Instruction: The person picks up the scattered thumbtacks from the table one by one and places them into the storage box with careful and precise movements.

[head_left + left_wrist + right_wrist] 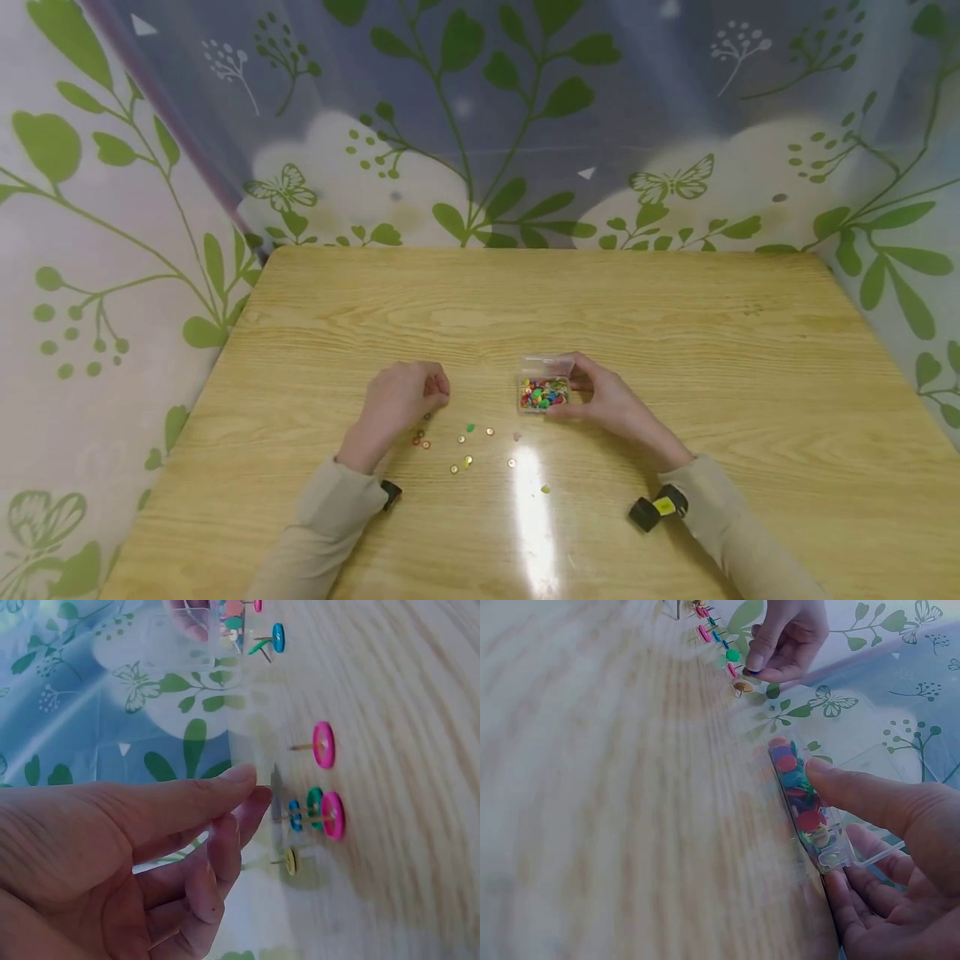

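Observation:
My right hand (603,400) grips a small clear plastic box (832,859) by its right side, thumb at the front, fingers behind. Its lid (546,365) stands raised at the back, and many-coloured thumbtacks (542,395) fill it. To the left, my left hand (401,400) hovers low over the table with thumb and forefinger together. Between those fingertips shows a dark blue thumbtack (753,672), mostly hidden by them. Close by in the left wrist view, pink (332,816), green and blue thumbtacks cluster points-up, with a yellow thumbtack (291,862) beside them.
More loose thumbtacks (490,432) lie scattered between and in front of the hands, several with points up. The wooden table (637,308) reaches back to a leaf-patterned curtain (465,125). A bright glare streak crosses its front middle.

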`<state>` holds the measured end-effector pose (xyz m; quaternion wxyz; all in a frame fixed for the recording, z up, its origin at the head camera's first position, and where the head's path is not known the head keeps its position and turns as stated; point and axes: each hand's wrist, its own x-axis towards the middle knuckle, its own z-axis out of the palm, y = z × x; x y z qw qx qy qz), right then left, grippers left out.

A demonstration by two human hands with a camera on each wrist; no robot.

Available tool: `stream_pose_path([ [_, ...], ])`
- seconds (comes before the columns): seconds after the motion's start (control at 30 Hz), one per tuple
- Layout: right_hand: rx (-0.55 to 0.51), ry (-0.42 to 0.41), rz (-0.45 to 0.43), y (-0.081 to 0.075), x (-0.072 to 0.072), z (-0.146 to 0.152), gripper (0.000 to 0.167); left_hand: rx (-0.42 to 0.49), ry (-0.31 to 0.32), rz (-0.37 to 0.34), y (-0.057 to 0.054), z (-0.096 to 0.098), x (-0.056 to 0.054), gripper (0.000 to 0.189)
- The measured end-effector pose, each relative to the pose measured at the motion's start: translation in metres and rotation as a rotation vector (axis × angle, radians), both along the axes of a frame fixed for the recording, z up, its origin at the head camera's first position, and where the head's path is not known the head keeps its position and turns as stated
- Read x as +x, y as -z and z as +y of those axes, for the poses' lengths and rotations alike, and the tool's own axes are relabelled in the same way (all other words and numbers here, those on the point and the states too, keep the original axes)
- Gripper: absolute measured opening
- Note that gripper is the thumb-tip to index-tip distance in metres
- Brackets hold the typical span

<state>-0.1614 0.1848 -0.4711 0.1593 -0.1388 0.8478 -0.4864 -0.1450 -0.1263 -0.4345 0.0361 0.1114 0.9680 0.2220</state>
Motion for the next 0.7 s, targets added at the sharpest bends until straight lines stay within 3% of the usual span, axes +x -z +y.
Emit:
stream_pose_path([
  [0.23,0.012,-0.002,0.01,0.0,0.0,0.001,0.068,0.053,0.019,0.056,-0.003,0.012,-0.001,0.014],
  [0.7,-0.03,-0.027,0.034,0.0,0.0,0.0,0.066,0.091,0.129,0.112,-0.013,0.067,-0.007,0.006],
])
